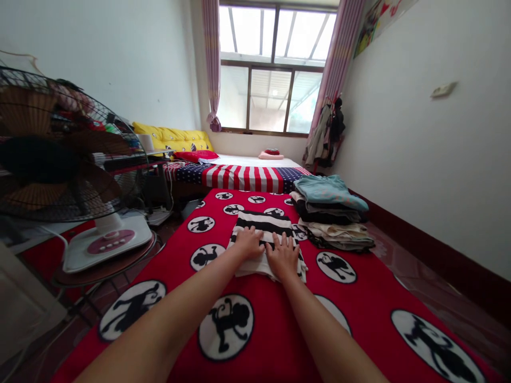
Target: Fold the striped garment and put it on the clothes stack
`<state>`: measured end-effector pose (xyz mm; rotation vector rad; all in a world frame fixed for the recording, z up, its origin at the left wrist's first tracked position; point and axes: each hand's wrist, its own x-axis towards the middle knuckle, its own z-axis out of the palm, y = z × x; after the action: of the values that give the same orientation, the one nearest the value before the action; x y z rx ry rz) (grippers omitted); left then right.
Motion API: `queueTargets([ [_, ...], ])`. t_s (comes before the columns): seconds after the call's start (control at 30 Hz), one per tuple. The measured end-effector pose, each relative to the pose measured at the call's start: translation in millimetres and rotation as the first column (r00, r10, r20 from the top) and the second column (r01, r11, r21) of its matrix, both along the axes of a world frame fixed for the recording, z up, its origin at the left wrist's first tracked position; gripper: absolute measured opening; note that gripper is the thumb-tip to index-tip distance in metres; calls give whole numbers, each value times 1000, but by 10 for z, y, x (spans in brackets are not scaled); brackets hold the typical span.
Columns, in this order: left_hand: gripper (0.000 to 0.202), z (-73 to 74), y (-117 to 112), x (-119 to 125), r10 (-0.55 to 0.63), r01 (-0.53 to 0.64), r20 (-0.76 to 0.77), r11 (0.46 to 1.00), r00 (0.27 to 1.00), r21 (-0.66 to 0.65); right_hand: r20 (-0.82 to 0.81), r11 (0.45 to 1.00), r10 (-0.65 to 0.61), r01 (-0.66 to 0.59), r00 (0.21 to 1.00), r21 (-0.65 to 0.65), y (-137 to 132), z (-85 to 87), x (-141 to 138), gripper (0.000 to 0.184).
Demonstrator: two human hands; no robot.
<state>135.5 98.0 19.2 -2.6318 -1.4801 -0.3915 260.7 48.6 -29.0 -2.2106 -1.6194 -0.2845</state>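
A black-and-white striped garment, folded into a rough square, lies on the red monkey-print blanket. My left hand rests on its left half, fingers stretched forward over the stripes. Flat on the right half is my right hand, its fingers spread. Both palms press on the cloth and neither hand grips it. Part of the garment is hidden beneath my hands. To the right of it stands a stack of folded clothes, with a light blue piece on top.
A large fan sits on a round stool at the left. Beyond the blanket is a bed with a stars-and-stripes cover, a red pillow and a yellow cushion. Clothes hang by the window near the right wall.
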Motion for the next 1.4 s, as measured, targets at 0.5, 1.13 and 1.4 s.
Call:
queueTargets([
  [0.5,74,-210,776,49,285,-268,158,956,945,-122,30,999,44,-45,999,29,-11,-61,34,57],
  [1.13,52,-322,806,60,7,-9,103,1000,995,15,-228,921,331,-367,916,-134,1201,357,25,56],
  [1.4,51,-267,867,65,52,-42,126,996,991,-77,-219,954,109,-164,970,-252,1338,247,573,64],
])
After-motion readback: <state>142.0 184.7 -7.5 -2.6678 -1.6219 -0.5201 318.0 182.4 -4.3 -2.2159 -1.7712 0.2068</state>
